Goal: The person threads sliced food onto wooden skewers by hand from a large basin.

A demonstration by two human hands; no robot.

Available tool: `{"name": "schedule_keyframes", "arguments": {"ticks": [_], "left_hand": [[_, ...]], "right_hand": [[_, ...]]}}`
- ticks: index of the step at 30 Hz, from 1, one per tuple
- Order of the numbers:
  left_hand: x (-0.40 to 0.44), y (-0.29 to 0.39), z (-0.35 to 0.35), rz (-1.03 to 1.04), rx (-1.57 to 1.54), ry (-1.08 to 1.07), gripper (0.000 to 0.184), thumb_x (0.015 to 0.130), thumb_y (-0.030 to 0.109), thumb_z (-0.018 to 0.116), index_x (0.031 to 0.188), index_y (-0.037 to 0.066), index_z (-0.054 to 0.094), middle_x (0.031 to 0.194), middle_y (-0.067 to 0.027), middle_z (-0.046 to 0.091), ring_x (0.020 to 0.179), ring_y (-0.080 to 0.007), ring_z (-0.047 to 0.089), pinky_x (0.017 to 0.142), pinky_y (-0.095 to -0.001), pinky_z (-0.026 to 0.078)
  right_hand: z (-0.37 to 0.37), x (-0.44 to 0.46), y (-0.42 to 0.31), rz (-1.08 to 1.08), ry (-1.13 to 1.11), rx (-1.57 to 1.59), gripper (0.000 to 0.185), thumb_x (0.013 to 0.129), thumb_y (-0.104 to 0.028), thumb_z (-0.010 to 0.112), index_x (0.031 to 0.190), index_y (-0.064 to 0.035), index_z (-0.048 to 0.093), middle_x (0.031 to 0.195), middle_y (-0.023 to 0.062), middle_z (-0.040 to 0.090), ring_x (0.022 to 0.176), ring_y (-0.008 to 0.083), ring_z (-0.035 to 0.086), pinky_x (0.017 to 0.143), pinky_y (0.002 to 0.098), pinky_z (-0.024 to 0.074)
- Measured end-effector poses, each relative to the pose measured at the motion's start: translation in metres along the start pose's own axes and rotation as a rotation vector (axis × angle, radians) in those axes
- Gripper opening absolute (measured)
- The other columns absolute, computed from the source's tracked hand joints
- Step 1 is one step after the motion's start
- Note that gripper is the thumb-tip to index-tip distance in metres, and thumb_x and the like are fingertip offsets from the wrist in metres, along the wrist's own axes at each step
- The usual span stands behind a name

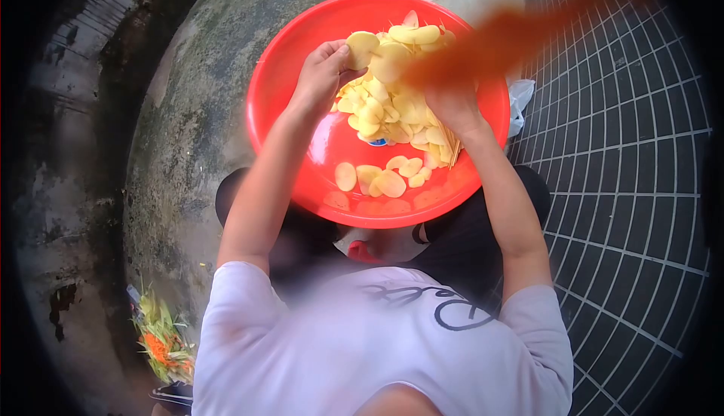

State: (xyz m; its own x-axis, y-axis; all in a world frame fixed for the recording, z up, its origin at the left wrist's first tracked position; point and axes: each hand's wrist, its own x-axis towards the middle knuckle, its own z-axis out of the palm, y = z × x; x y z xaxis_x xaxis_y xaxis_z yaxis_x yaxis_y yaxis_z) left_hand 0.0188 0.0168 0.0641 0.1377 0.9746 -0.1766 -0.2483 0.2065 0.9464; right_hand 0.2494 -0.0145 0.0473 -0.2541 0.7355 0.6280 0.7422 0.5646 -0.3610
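Note:
My left hand (323,76) is closed, pinching a round, pale yellow potato slice (362,48) between thumb and fingers over a red basin (275,76). Another large slice (391,63) is right beside the pinched one. On the right, my right hand (452,107) is over the heap of potato slices (373,107); a blurred orange-brown smear covers its fingers, so their grip cannot be seen. Thin wooden sticks (455,150) show just below that hand. Several loose slices (390,184) lie at the basin's near side.
The basin sits between my knees on a concrete floor (196,92). Dark tiles (618,159) run along the right, with a clear plastic bag (519,103) by the rim. A pile of green and orange scraps (160,344) lies at lower left.

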Motion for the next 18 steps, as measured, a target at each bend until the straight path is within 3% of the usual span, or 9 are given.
{"name": "schedule_keyframes", "arguments": {"ticks": [6, 18], "left_hand": [[0.007, -0.008, -0.001, 0.185, 0.202, 0.025, 0.023, 0.105, 0.017, 0.046, 0.116, -0.003, 0.052, 0.112, -0.0111, 0.06, 0.102, -0.0186, 0.065, 0.092, -0.0336, 0.057], [0.013, -0.009, -0.006, 0.261, 0.276, 0.099, 0.024, 0.105, 0.017, 0.048, 0.117, -0.002, 0.053, 0.111, -0.0101, 0.062, 0.1, -0.0166, 0.065, 0.087, -0.0319, 0.058]], "right_hand": [[0.003, -0.002, 0.001, -0.02, -0.015, 0.006, 0.018, 0.084, -0.007, 0.068, 0.101, -0.0099, 0.071, 0.086, 0.0112, 0.064, 0.075, 0.0327, 0.065, 0.066, 0.0418, 0.0519], [-0.002, -0.004, -0.012, -0.001, -0.046, -0.002, 0.017, 0.085, -0.006, 0.067, 0.102, -0.0078, 0.071, 0.086, 0.0122, 0.064, 0.079, 0.0326, 0.066, 0.068, 0.0421, 0.0521]]}}
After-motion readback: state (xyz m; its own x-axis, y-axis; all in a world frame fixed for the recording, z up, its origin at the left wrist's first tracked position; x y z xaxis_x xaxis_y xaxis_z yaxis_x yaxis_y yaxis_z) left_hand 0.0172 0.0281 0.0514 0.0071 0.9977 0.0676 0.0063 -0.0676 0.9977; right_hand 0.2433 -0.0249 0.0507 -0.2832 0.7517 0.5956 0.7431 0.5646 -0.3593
